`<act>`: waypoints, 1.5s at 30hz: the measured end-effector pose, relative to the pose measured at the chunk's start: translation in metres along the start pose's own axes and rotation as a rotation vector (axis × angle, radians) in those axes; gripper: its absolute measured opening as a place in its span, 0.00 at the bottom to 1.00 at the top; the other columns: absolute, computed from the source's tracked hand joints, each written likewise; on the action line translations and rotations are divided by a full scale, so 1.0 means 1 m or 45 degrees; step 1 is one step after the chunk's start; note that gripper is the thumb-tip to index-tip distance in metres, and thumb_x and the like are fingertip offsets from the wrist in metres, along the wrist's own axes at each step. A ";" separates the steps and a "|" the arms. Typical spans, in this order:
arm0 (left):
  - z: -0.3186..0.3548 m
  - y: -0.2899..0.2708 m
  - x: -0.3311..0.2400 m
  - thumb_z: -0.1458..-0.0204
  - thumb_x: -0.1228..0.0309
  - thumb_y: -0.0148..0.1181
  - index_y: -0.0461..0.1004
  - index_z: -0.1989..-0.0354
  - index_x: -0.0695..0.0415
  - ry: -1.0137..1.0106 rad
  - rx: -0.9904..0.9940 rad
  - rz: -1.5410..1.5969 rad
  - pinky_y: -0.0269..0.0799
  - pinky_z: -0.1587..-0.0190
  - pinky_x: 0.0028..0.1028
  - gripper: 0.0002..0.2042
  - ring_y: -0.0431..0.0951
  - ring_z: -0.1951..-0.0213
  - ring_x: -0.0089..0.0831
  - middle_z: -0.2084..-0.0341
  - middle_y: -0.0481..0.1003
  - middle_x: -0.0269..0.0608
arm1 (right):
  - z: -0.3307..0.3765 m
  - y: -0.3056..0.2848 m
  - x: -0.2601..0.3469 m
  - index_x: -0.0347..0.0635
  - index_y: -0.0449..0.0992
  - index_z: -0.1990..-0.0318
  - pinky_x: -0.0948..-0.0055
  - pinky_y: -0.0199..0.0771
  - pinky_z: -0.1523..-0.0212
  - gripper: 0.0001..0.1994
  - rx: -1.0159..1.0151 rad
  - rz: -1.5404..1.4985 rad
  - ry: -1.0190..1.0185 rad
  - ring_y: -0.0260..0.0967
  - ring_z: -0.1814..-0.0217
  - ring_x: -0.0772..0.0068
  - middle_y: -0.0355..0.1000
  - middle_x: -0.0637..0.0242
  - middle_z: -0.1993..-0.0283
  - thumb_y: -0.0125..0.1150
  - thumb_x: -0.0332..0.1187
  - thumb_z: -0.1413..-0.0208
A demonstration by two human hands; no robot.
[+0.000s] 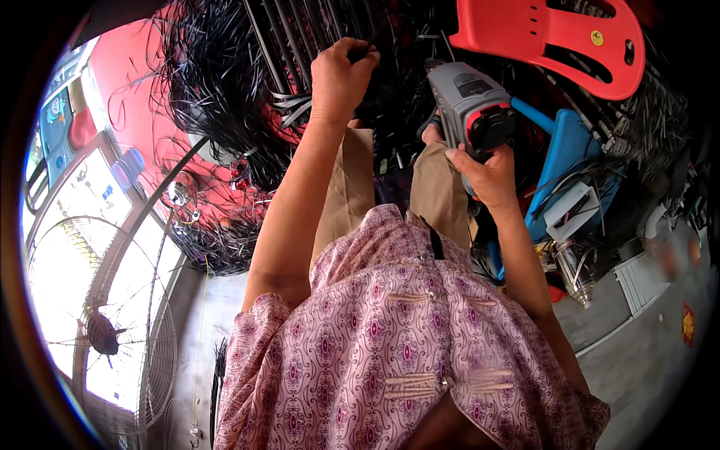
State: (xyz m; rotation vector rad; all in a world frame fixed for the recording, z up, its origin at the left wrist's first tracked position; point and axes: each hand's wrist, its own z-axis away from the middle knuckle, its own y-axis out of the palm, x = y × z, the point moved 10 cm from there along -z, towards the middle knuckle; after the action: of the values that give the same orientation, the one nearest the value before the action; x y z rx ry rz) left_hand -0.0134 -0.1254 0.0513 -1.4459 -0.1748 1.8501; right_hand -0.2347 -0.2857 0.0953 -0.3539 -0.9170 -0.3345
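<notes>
My left hand (341, 79) is raised and closed around thin black strips (371, 46) at the top of a frame of metal rods (300, 34). A grey and red power tool (474, 109) points toward that same frame, with my right hand (487, 176) gripping its handle from below. The two hands sit a short way apart, the tool to the right of the strips. My patterned pink shirt and tan trousers fill the lower middle of the view.
A big tangle of black strips (214, 82) lies over a red surface at the upper left. A red plastic chair (555, 37) stands at the top right, blue parts (570, 150) and a metal cylinder (576, 270) below it. A wire fan guard (112, 330) sits at the left.
</notes>
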 end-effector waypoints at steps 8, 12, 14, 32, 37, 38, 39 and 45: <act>0.005 -0.009 0.027 0.53 0.76 0.61 0.79 0.63 0.61 -0.391 0.218 0.829 0.68 0.69 0.19 0.08 0.74 0.70 0.17 0.73 0.78 0.31 | 0.004 0.009 0.004 0.37 0.74 0.69 0.80 0.68 0.69 0.08 0.044 -0.005 0.073 0.67 0.72 0.85 0.71 0.75 0.72 0.70 0.27 0.52; 0.002 -0.003 0.029 0.55 0.77 0.63 0.78 0.62 0.63 -0.202 0.123 0.695 0.70 0.67 0.19 0.10 0.75 0.71 0.18 0.74 0.78 0.31 | 0.001 0.014 0.019 0.37 0.74 0.69 0.81 0.67 0.69 0.08 0.080 -0.014 0.010 0.66 0.72 0.85 0.71 0.75 0.73 0.69 0.26 0.52; 0.002 -0.001 0.027 0.56 0.77 0.65 0.78 0.62 0.64 -0.195 0.084 0.591 0.72 0.64 0.21 0.12 0.76 0.71 0.20 0.73 0.79 0.35 | -0.001 0.015 0.022 0.37 0.74 0.69 0.81 0.67 0.69 0.07 0.077 -0.009 0.013 0.67 0.72 0.85 0.71 0.75 0.72 0.69 0.26 0.52; -0.007 0.005 0.012 0.60 0.71 0.68 0.77 0.61 0.64 -0.091 0.063 0.140 0.75 0.58 0.31 0.17 0.81 0.64 0.39 0.69 0.80 0.49 | -0.009 0.021 0.016 0.37 0.80 0.61 0.75 0.73 0.56 0.13 0.168 0.181 -0.135 0.73 0.60 0.80 0.79 0.66 0.64 0.69 0.28 0.56; -0.008 0.007 0.009 0.60 0.72 0.69 0.76 0.60 0.65 -0.105 0.093 0.114 0.74 0.59 0.28 0.17 0.80 0.64 0.32 0.69 0.80 0.45 | -0.012 0.024 0.019 0.36 0.78 0.60 0.73 0.73 0.58 0.14 0.194 0.275 -0.166 0.73 0.63 0.78 0.78 0.65 0.65 0.69 0.29 0.56; -0.008 0.008 0.010 0.59 0.72 0.69 0.76 0.59 0.65 -0.112 0.107 0.100 0.74 0.59 0.26 0.18 0.79 0.64 0.28 0.69 0.80 0.43 | -0.013 0.026 0.022 0.36 0.77 0.62 0.73 0.73 0.60 0.14 0.195 0.292 -0.183 0.73 0.64 0.77 0.77 0.67 0.66 0.70 0.30 0.56; -0.008 0.008 0.011 0.59 0.72 0.70 0.76 0.59 0.65 -0.112 0.099 0.106 0.74 0.59 0.26 0.18 0.79 0.65 0.28 0.69 0.79 0.43 | -0.014 0.027 0.025 0.35 0.76 0.63 0.72 0.73 0.61 0.13 0.195 0.309 -0.200 0.73 0.66 0.76 0.76 0.68 0.67 0.71 0.30 0.56; -0.007 0.010 0.017 0.60 0.74 0.70 0.76 0.58 0.63 -0.133 0.087 0.138 0.74 0.58 0.26 0.18 0.79 0.65 0.28 0.69 0.79 0.42 | -0.017 0.031 0.027 0.35 0.76 0.69 0.73 0.72 0.67 0.09 0.220 0.337 -0.195 0.71 0.72 0.79 0.75 0.69 0.74 0.70 0.29 0.56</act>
State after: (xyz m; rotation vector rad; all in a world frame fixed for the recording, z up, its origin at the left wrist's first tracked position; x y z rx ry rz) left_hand -0.0128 -0.1238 0.0299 -1.3363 -0.0846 2.0012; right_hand -0.1943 -0.2685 0.1032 -0.3396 -1.0276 0.0160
